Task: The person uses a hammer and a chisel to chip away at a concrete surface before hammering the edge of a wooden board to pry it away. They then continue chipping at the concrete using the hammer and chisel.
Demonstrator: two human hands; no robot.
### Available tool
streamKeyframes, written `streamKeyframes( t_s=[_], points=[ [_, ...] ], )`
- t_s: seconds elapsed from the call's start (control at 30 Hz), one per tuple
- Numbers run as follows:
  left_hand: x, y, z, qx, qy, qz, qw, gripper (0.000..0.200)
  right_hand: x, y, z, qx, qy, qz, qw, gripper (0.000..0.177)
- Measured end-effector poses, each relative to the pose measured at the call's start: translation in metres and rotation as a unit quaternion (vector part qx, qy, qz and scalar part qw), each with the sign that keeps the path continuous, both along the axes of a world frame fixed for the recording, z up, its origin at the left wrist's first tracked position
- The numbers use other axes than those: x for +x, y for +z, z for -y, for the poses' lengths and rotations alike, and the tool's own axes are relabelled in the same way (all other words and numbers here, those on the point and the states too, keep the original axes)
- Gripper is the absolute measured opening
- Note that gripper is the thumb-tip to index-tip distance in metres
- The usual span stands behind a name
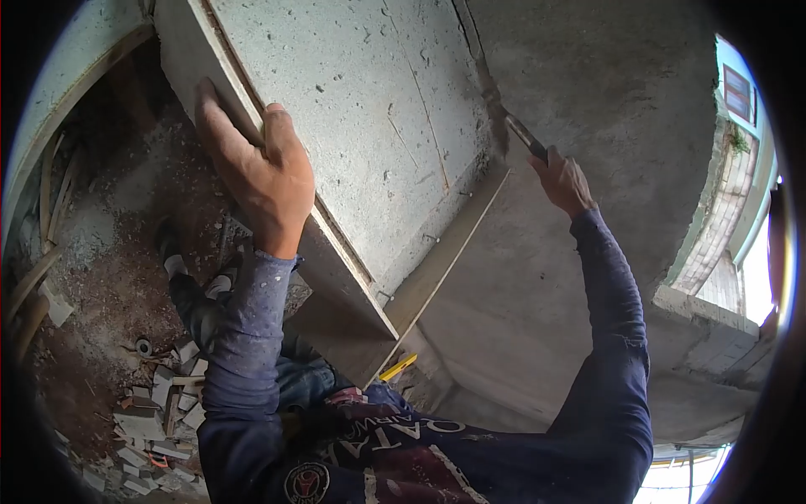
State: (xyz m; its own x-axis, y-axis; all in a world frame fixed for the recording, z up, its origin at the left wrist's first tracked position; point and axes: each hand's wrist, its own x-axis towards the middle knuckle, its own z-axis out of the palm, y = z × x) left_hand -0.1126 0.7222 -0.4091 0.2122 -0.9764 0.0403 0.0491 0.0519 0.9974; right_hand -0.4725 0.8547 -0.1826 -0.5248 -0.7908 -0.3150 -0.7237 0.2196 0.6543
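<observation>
A pale, pitted concrete slab [353,101] edged with boards fills the upper middle. My left hand [260,168] grips the board [319,235] along its left edge, with the thumb on the top and the fingers over the outer side. At the right, my right hand [562,178] is closed around the dark handle of a trowel-like tool [525,136]. The tool's far end meets the seam between the slab and the grey wall [537,252]; its blade is hard to make out. Nails stick up by the lower board [445,252].
Broken tile pieces [143,424] and debris lie on the floor at the lower left. Wooden strips [54,189] stand at the far left. A yellow level-like tool [398,367] is below the boards. At the right is an opening with a building [739,92] beyond.
</observation>
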Motion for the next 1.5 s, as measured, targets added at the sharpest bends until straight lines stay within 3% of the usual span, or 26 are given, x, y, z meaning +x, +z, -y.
streamKeyframes(
  t_s=[0.1,0.17,0.3,0.37,0.43,0.57,0.67,0.73,0.8,0.87,0.93,0.97,1.0,1.07,1.1,1.13,1.17,1.23,1.27,1.3,1.33,1.37,1.4,1.43,1.47,1.5],
  points=[
    [-0.005,-0.003,0.0,-0.005,-0.017,-0.051,0.999,0.07,0.078,0.022,0.053,-0.093,-0.002,0.105,0.99,0.036],
    [-0.001,-0.001,-0.001,-0.004,-0.018,-0.048,0.999,0.07,0.108,0.02,0.075,-0.234,0.084,0.217,0.944,0.033],
    [0.0,-0.008,0.0,-0.001,-0.025,0.044,0.999,0.073,0.056,-0.019,0.053,-0.303,0.246,0.266,0.882,0.033],
    [0.003,-0.012,-0.003,-0.023,-0.03,0.126,0.991,0.071,0.002,-0.032,0.009,-0.12,-0.003,0.089,0.989,0.045],
    [0.007,-0.009,-0.005,-0.032,-0.052,0.15,0.987,0.069,-0.002,-0.033,-0.012,-0.094,-0.009,0.029,0.995,0.049],
    [-0.001,-0.004,-0.003,0.03,-0.07,0.203,0.976,0.071,0.052,-0.038,-0.01,-0.247,-0.11,0.245,0.931,0.048],
    [-0.001,-0.014,-0.003,-0.022,-0.075,0.223,0.972,0.074,0.117,-0.042,0.015,-0.321,-0.043,0.321,0.89,0.039],
    [-0.016,-0.071,-0.013,-0.089,-0.088,0.437,0.89,0.076,0.155,-0.059,0.036,-0.335,0.028,0.343,0.877,0.036],
    [0.004,-0.007,-0.009,0.099,-0.138,0.184,0.968,0.072,0.216,-0.059,0.064,-0.332,0.016,0.379,0.864,0.033],
    [0.041,0.027,-0.005,0.007,-0.11,0.183,0.977,0.075,0.261,-0.064,0.08,-0.327,0.042,0.434,0.838,0.031],
    [0.074,0.049,0.005,-0.012,-0.097,0.023,0.995,0.081,0.302,-0.069,0.091,-0.325,0.081,0.444,0.831,0.031],
    [0.093,0.062,0.017,0.044,-0.136,-0.124,0.982,0.079,0.325,-0.072,0.098,-0.348,0.122,0.445,0.816,0.032],
    [0.116,0.076,0.031,0.084,-0.162,-0.311,0.933,0.072,0.349,-0.072,0.105,-0.337,0.077,0.477,0.808,0.033],
    [0.153,0.097,0.067,0.183,-0.085,-0.496,0.845,0.058,0.396,-0.09,0.122,-0.33,0.107,0.487,0.802,0.038],
    [0.175,0.084,0.09,0.207,-0.051,-0.482,0.85,0.048,0.421,-0.097,0.134,-0.316,0.138,0.504,0.791,0.043],
    [0.199,0.066,0.11,0.237,-0.025,-0.464,0.853,0.04,0.448,-0.093,0.145,-0.254,0.079,0.553,0.79,0.05],
    [0.222,0.052,0.134,0.283,-0.003,-0.472,0.835,0.027,0.465,-0.104,0.15,-0.254,0.094,0.599,0.754,0.056],
    [0.269,0.036,0.18,0.338,0.018,-0.305,0.89,0.023,0.493,-0.105,0.151,-0.245,0.079,0.655,0.71,0.055],
    [0.291,0.029,0.198,0.315,0.025,-0.185,0.931,0.026,0.503,-0.107,0.144,-0.245,0.038,0.67,0.7,0.051],
    [0.33,-0.015,0.222,0.26,-0.041,-0.022,0.965,0.032,0.508,-0.113,0.135,-0.234,0.016,0.689,0.686,0.046],
    [0.364,-0.045,0.257,0.226,-0.085,0.211,0.947,0.037,0.51,-0.121,0.122,-0.214,-0.021,0.703,0.678,0.041],
    [0.412,-0.106,0.295,-0.031,-0.135,0.4,0.906,0.038,0.511,-0.131,0.105,-0.216,-0.024,0.691,0.689,0.039],
    [0.439,-0.124,0.329,-0.248,-0.168,0.558,0.774,0.04,0.513,-0.141,0.089,-0.186,-0.055,0.665,0.721,0.041],
    [0.44,-0.099,0.338,-0.032,-0.217,0.67,0.709,0.042,0.517,-0.154,0.073,-0.183,-0.067,0.631,0.751,0.042],
    [0.409,-0.05,0.319,0.009,-0.183,0.616,0.766,0.044,0.522,-0.162,0.051,-0.17,-0.08,0.605,0.773,0.044],
    [0.422,-0.065,0.334,-0.046,-0.201,0.625,0.753,0.047,0.525,-0.157,0.028,-0.201,-0.141,0.593,0.767,0.044]
  ],
)
